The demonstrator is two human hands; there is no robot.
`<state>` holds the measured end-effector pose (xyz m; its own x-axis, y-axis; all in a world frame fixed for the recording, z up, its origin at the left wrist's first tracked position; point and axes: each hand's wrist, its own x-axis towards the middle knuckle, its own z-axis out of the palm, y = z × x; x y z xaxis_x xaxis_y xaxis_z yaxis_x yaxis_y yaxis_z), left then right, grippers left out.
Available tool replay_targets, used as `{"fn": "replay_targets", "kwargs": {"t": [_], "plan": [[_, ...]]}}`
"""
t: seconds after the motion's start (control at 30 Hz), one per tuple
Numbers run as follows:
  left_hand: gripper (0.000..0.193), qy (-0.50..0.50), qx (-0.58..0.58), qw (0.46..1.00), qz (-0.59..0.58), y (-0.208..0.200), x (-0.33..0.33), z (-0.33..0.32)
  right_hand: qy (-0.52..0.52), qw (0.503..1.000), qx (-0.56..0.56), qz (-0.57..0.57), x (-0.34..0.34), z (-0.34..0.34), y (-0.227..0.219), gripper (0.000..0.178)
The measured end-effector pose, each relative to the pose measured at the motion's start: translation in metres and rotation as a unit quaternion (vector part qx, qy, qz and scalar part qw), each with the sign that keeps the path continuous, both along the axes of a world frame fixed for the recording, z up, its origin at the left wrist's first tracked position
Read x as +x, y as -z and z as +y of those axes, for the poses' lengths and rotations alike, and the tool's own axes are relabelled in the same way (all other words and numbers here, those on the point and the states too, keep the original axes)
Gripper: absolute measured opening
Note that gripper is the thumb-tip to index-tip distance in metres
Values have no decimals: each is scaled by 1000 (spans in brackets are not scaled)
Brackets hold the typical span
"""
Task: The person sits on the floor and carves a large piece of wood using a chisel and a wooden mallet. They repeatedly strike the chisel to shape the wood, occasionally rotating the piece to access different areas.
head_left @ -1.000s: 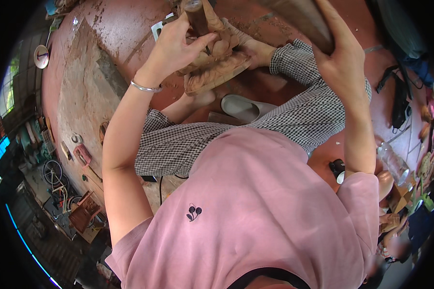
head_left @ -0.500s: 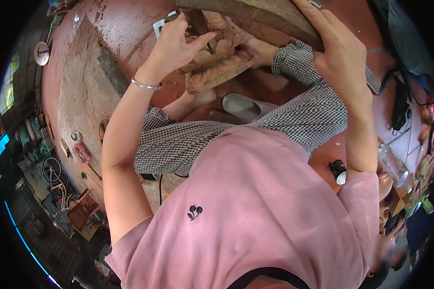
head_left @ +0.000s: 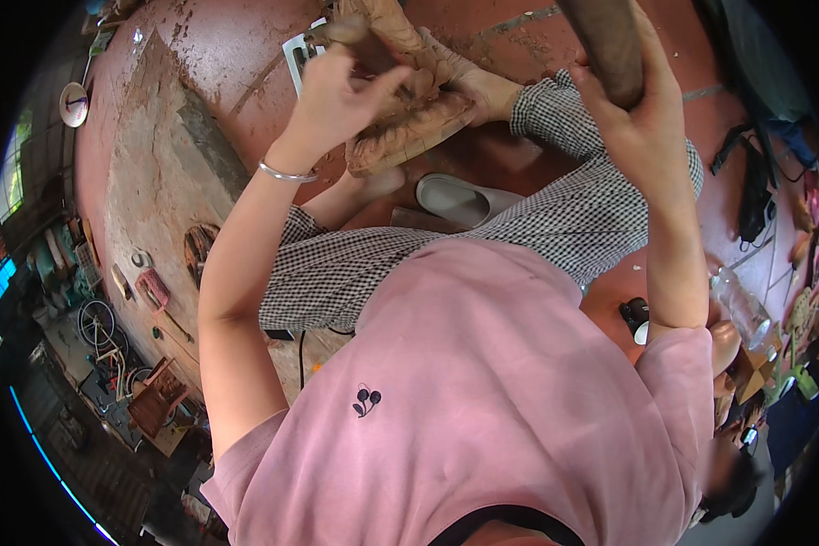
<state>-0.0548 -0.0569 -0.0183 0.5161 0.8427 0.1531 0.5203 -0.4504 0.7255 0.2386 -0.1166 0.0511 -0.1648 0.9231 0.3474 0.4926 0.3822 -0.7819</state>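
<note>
My left hand (head_left: 332, 100), slightly blurred, closes round a dark chisel (head_left: 369, 50) above a carved wooden piece (head_left: 409, 136). The chisel's tip is hard to make out against the carving. The wood has rounded, leafy relief and lies on the floor between my bare feet, its near side a thick pale edge. In my right hand (head_left: 642, 109), raised out to the right, is a thick dark wooden mallet (head_left: 605, 45). Its upper part runs out of the picture, and it is apart from the chisel.
A grey slipper (head_left: 455, 198) lies near my feet. To the left stretches a big wooden slab (head_left: 155, 155) bearing a pink-handled tool (head_left: 153, 291). A clear plastic bottle (head_left: 742, 305) and a black strapped item (head_left: 755, 196) lie on the right. Wood chips dot the red floor.
The mallet has swung up and right, away from over the carving, and now points upward. My left hand with the chisel has shifted slightly downward and tilted.
</note>
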Motion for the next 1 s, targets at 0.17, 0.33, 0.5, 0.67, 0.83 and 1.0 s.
{"fn": "replay_targets", "kwargs": {"t": [0.17, 0.33, 0.5, 0.67, 0.83, 1.0], "plan": [[21, -18, -87, 988, -125, -10, -14, 13, 26, 990, -29, 137, 6, 3, 13, 72], [21, -11, -81, 996, -27, -17, -8, 2, 54, 991, -53, 111, -3, -4, 7, 71], [23, 6, -43, 999, 4, -13, -13, 6, 37, 988, -42, 147, 4, -2, 17, 71], [24, -10, -63, 998, -19, -7, -17, 6, 49, 988, -67, 129, 6, -1, 11, 71], [25, 10, -88, 990, -107, -3, -18, 7, 41, 994, -48, 85, 4, -1, 11, 71], [22, -8, -39, 999, 11, -19, 3, -2, 22, 996, -34, 74, 8, 2, 17, 73]]}}
